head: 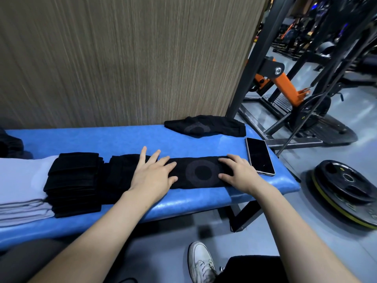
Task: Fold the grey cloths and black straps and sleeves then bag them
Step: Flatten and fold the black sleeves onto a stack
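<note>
A black sleeve [201, 172] with a grey ring pattern lies flat along the blue padded bench [126, 139]. My left hand [153, 172] presses flat on its left part with fingers spread. My right hand [237, 173] rests on its right end, fingers lightly bent over the fabric. A second black sleeve [206, 127] lies crumpled at the bench's far edge. To the left stands a pile of folded black straps [73, 182], and beside it a stack of folded grey cloths [20, 188].
A smartphone [259, 156] lies face up at the bench's right end, next to my right hand. A wood-grain wall panel [122, 58] backs the bench. Weight plates [346, 190] and a black and orange gym machine [285, 84] stand on the floor to the right.
</note>
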Demonstrator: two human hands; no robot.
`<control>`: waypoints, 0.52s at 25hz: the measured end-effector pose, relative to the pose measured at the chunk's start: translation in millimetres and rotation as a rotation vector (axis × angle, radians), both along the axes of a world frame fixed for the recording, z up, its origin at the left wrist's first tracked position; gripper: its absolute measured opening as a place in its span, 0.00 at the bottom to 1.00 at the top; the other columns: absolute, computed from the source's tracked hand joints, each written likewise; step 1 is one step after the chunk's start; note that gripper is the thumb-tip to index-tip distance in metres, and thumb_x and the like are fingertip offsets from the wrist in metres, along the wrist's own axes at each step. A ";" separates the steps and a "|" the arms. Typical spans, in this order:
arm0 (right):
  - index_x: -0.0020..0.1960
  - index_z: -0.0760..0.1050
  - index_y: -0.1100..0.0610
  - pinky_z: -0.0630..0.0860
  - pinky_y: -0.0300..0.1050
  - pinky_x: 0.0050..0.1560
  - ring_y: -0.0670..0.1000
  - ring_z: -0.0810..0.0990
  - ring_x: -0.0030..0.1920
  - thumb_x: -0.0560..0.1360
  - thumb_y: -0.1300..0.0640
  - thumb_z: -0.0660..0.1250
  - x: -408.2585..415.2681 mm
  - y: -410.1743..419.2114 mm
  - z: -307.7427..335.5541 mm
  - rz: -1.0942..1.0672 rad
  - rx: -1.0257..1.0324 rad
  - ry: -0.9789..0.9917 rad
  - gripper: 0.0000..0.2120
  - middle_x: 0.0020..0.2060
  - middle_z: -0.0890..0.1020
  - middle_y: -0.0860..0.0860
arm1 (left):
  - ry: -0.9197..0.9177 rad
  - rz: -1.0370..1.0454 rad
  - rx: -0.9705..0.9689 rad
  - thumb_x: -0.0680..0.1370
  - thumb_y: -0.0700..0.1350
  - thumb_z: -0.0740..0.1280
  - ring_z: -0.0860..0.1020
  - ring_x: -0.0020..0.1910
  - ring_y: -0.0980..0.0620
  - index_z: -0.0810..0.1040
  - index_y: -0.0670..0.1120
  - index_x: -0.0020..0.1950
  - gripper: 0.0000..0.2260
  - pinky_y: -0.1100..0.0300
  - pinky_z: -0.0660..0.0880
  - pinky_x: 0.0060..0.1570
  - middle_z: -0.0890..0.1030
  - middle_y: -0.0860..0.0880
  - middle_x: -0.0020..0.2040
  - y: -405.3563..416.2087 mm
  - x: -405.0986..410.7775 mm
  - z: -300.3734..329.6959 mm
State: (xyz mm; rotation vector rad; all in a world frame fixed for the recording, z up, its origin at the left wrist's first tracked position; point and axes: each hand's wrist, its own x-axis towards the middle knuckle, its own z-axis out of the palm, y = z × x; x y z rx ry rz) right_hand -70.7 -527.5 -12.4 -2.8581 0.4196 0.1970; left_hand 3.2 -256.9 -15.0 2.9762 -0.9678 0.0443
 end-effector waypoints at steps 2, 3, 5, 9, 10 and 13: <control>0.77 0.66 0.47 0.62 0.52 0.74 0.58 0.63 0.74 0.77 0.45 0.70 0.4 -3.6 -0.5 -0.059 0.051 -0.039 0.30 0.76 0.63 0.53 | -0.004 -0.009 -0.006 0.83 0.62 0.52 0.47 0.81 0.49 0.61 0.58 0.79 0.24 0.40 0.33 0.75 0.60 0.56 0.80 -1.5 -0.3 1.1; 0.76 0.68 0.49 0.64 0.52 0.73 0.59 0.66 0.72 0.77 0.46 0.71 0.6 -5.4 0.3 -0.102 0.069 -0.079 0.30 0.73 0.66 0.55 | -0.015 -0.011 -0.026 0.83 0.62 0.53 0.47 0.81 0.48 0.62 0.58 0.78 0.24 0.40 0.33 0.75 0.61 0.55 0.79 -1.9 -0.7 2.1; 0.74 0.69 0.51 0.69 0.50 0.68 0.60 0.72 0.66 0.76 0.47 0.72 -0.3 -7.2 3.1 -0.206 0.075 -0.141 0.29 0.66 0.70 0.57 | -0.042 -0.010 -0.074 0.82 0.62 0.57 0.50 0.81 0.48 0.66 0.58 0.76 0.23 0.40 0.33 0.76 0.65 0.55 0.77 -0.1 -0.9 3.6; 0.73 0.66 0.48 0.75 0.52 0.58 0.61 0.75 0.61 0.75 0.45 0.72 -2.2 0.0 6.1 -0.291 0.000 -0.076 0.30 0.62 0.73 0.58 | -0.027 -0.019 -0.075 0.80 0.64 0.60 0.54 0.79 0.49 0.69 0.60 0.72 0.22 0.40 0.36 0.76 0.69 0.57 0.70 6.0 0.8 5.8; 0.73 0.65 0.47 0.75 0.52 0.58 0.61 0.75 0.61 0.74 0.46 0.72 -1.4 1.6 6.6 -0.293 0.010 -0.074 0.30 0.62 0.74 0.58 | -0.018 -0.022 -0.076 0.80 0.64 0.59 0.54 0.78 0.49 0.69 0.61 0.72 0.22 0.40 0.36 0.76 0.69 0.57 0.70 6.8 0.7 5.7; 0.69 0.68 0.47 0.76 0.49 0.49 0.58 0.79 0.53 0.72 0.55 0.73 2.5 2.0 6.9 -0.320 0.137 -0.134 0.28 0.58 0.77 0.56 | -0.011 -0.030 -0.097 0.80 0.64 0.59 0.54 0.78 0.50 0.69 0.61 0.72 0.22 0.40 0.36 0.76 0.69 0.57 0.70 8.9 0.3 4.7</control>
